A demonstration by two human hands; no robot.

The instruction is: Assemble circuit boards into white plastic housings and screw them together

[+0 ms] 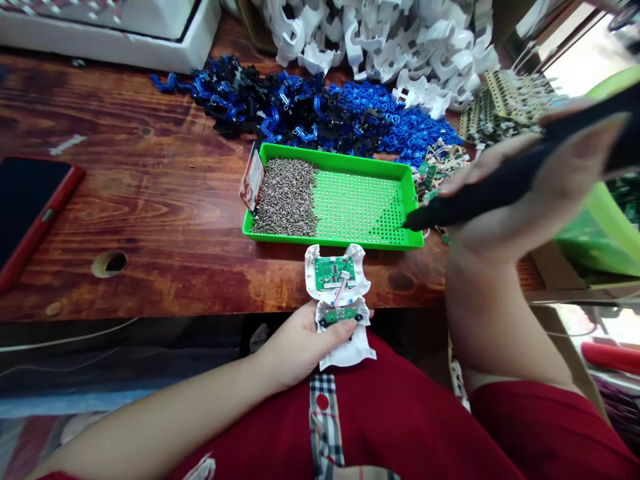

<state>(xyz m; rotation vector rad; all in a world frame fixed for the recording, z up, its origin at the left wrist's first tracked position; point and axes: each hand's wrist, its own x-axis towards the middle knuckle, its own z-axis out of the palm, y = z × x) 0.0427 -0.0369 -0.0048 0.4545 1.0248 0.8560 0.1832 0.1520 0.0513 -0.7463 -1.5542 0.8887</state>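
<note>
My left hand (pixel 305 340) grips a white plastic housing (pixel 349 351) at the table's front edge, its thumb pressed over the lower half. That half carries a small green circuit board (pixel 340 313). A second white half with a larger green board (pixel 334 272) lies against it, joined by thin wires. My right hand (pixel 530 193), somewhat blurred, is wrapped round a black electric screwdriver (pixel 480 193). The screwdriver's tip is over the right end of a green tray (pixel 350 244). Small screws (pixel 285 197) are heaped in the tray's left part; many more stand in rows of holes.
Behind the tray lie piles of black-and-blue parts (pixel 270 100), blue plastic pieces (pixel 415 127) and white shells (pixel 370 40). Stacked boards (pixel 505 107) are at the back right. A phone with a red case (pixel 35 207) rests on the left, near a hole (pixel 109 264) in the wooden table.
</note>
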